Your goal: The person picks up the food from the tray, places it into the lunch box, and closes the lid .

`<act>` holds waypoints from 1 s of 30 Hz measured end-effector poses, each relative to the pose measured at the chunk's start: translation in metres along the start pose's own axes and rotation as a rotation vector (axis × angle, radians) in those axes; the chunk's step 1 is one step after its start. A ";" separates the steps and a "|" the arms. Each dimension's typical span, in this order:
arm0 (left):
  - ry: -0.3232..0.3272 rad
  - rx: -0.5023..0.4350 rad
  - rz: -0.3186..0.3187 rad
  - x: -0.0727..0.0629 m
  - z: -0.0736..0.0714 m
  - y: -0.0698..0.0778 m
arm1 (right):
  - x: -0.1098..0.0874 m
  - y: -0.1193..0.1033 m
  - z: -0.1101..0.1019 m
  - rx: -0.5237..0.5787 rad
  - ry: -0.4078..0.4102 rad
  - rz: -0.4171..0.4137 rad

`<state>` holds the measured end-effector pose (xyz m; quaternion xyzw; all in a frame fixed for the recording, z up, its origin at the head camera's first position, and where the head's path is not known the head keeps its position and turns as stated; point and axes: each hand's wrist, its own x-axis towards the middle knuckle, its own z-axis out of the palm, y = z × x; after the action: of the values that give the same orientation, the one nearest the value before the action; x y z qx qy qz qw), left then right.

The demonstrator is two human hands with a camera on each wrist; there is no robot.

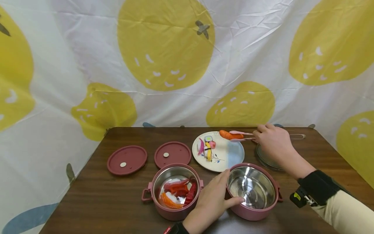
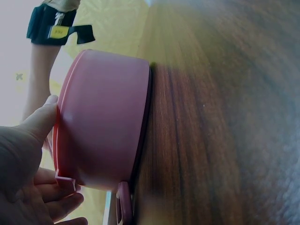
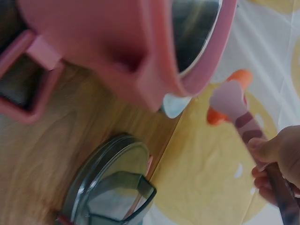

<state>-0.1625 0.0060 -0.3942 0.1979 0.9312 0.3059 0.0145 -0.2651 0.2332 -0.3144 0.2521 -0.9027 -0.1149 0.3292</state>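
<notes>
Both hands busy: right hand (image 1: pixel 274 141) grasps pale-pink slim tongs (image 1: pixel 244 139) pinching an orange elongated food piece (image 1: pixel 226 134), raised near the far side of a round cream-and-blue plate (image 1: pixel 223 164). Left hand (image 1: pixel 211 198), grip unclenched, touches the rim of the rightmost round pink metal-lined pot (image 1: pixel 251 214) on the brown wooden surface (image 1: pixel 117 201).

A white cloth (image 1: pixel 248 52) printed with big yellow fruits (image 1: pixel 166 48) hangs behind the brown wood-grain table (image 1: pixel 117 201), creased near the top. Two round dusty-red lids, one farther left (image 1: pixel 131 159), the other (image 1: pixel 176 149) near it, each show a pale disc. At the right lies a round glassy lid (image 3: pixel 126 161) with a dark handle (image 3: pixel 147 190).
</notes>
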 end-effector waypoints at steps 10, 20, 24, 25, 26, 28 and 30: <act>0.019 -0.006 0.019 0.000 0.000 -0.002 | -0.033 0.017 -0.011 0.031 0.189 -0.118; 0.021 0.000 0.032 -0.001 0.000 0.000 | -0.067 0.023 -0.039 0.057 0.254 -0.189; 0.018 0.012 0.037 -0.001 -0.001 0.000 | -0.074 0.023 -0.052 0.068 0.245 -0.206; 0.020 0.010 0.040 -0.001 -0.001 0.000 | -0.075 0.023 -0.055 0.073 0.241 -0.212; 0.021 0.011 0.038 -0.001 -0.001 0.000 | -0.075 0.023 -0.058 0.078 0.238 -0.218; 0.021 0.011 0.037 -0.001 -0.001 0.000 | -0.077 0.023 -0.062 0.090 0.234 -0.238; 0.020 0.011 0.036 -0.001 -0.001 0.000 | -0.078 0.022 -0.065 0.104 0.232 -0.258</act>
<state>-0.1615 0.0049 -0.3938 0.2117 0.9292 0.3030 -0.0013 -0.1798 0.2911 -0.2990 0.3938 -0.8235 -0.0794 0.4005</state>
